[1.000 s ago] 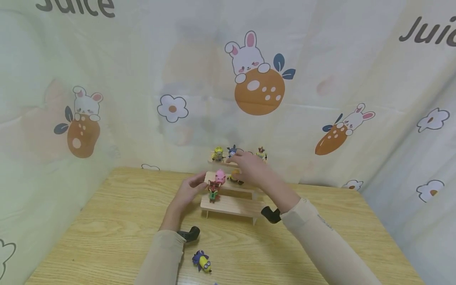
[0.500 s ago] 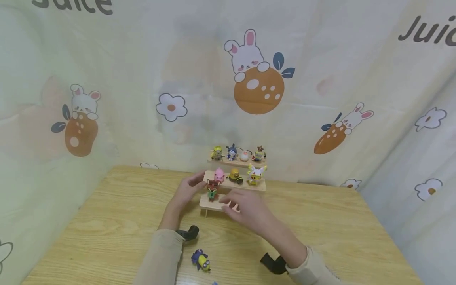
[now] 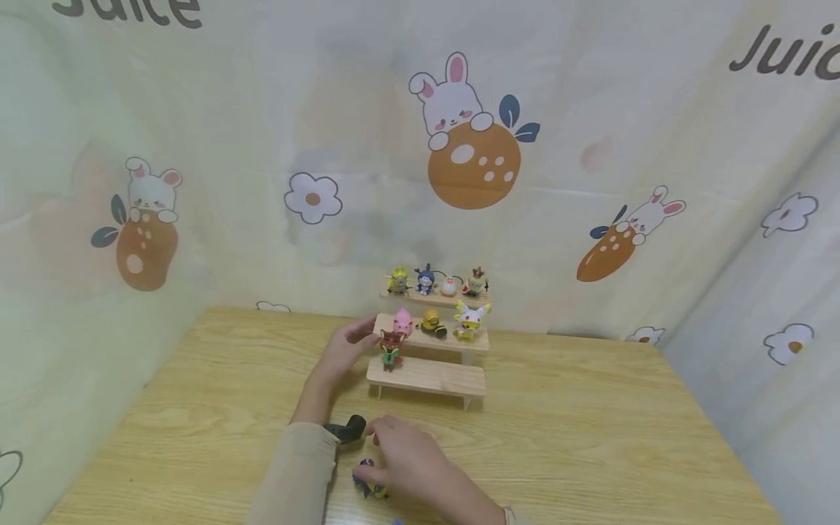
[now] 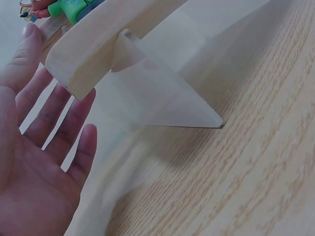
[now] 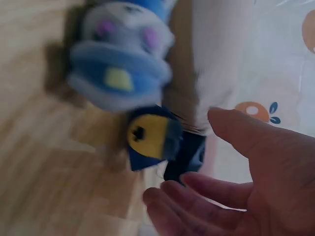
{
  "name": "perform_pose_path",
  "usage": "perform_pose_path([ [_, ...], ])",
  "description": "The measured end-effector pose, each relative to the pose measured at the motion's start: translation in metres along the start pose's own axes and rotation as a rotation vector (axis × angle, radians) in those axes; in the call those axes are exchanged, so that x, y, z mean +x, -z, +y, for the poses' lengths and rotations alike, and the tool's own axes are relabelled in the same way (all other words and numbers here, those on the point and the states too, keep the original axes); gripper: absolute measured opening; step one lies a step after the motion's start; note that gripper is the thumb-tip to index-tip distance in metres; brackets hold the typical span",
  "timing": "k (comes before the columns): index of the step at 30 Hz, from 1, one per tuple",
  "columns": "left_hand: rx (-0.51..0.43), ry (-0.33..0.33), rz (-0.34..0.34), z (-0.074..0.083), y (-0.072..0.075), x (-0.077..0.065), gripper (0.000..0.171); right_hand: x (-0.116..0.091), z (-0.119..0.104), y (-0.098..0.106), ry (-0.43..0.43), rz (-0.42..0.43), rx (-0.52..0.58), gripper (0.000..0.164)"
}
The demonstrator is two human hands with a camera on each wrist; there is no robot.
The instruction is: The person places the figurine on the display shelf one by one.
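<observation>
My left hand (image 3: 341, 355) is at the left end of a stepped wooden display stand (image 3: 436, 377). Its fingers are loosely extended around the end of a wooden step (image 4: 81, 64) in the left wrist view; firm contact is unclear. Below the stand, my right hand (image 3: 413, 456) hovers with spread fingers over a yellow-and-blue Minion figure (image 3: 377, 491) lying on the table. The right wrist view shows a gap between thumb and fingers, with the Minion (image 5: 147, 136) beyond them. Closer to that camera is a blurred blue-and-white toy figure (image 5: 120, 54). A fox figure (image 3: 390, 356) stands on the lowest step.
On the middle step are a pink pig figure (image 3: 402, 323), a yellow-and-black figure (image 3: 432, 324) and a white-and-yellow figure (image 3: 469, 324). Several small figures line the top step (image 3: 420, 297). A printed curtain (image 3: 367, 131) hangs behind the wooden table (image 3: 577, 423).
My right hand has come down from the upper steps, past the lowest step, to the Minion on the table. The left hand has stayed at the stand's left end.
</observation>
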State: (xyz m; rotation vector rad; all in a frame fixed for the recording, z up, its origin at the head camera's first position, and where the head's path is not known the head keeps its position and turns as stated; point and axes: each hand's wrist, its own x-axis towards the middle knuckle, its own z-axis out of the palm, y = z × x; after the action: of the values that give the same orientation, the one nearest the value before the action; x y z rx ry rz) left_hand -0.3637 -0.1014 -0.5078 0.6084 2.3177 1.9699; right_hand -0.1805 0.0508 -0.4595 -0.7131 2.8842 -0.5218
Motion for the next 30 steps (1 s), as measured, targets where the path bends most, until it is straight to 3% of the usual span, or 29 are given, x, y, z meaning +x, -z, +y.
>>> perform_pose_path([
  [8, 0.025, 0.016, 0.0, -0.001, -0.002, -0.001, 0.058, -0.003, 0.004, -0.012, -0.044, -0.043, -0.002, 0.049],
  [14, 0.001, 0.022, 0.002, -0.001, -0.003, -0.001, 0.055, -0.002, 0.007, -0.015, -0.031, -0.073, 0.04, 0.043],
  [21, 0.007, 0.038, 0.011, 0.002, 0.0, -0.003, 0.055, 0.0, 0.008, -0.011, 0.004, -0.096, 0.081, 0.032],
  [30, -0.004, 0.012, -0.007, 0.004, 0.0, -0.003, 0.052, 0.0, 0.013, -0.004, 0.006, -0.063, 0.117, 0.036],
])
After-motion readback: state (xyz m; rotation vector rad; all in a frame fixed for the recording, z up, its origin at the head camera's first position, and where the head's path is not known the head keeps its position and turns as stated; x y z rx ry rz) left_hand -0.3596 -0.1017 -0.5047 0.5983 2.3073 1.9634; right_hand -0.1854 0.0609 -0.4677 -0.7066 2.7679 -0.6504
